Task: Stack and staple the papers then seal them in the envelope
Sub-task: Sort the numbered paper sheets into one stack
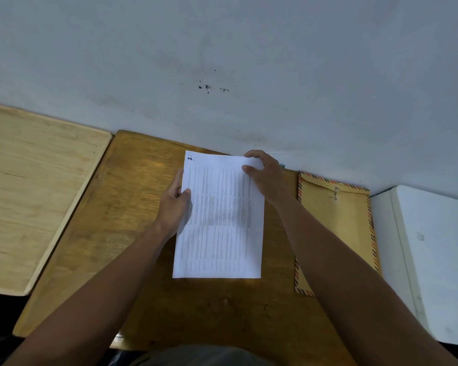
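Note:
A stack of white printed papers (220,217) lies lengthwise in the middle of the brown wooden desk (132,207). My left hand (173,204) holds the stack's left edge, thumb on top and fingers along the side. My right hand (265,175) pinches the far right corner, thumb over the sheet. A brown envelope (339,228) with a striped border and a metal clasp lies flat to the right, partly under my right forearm. No stapler is in view.
A paler wooden tabletop (35,191) adjoins the desk on the left. A white box-like surface (428,260) stands at the right. A grey wall (222,62) rises directly behind the desk's far edge.

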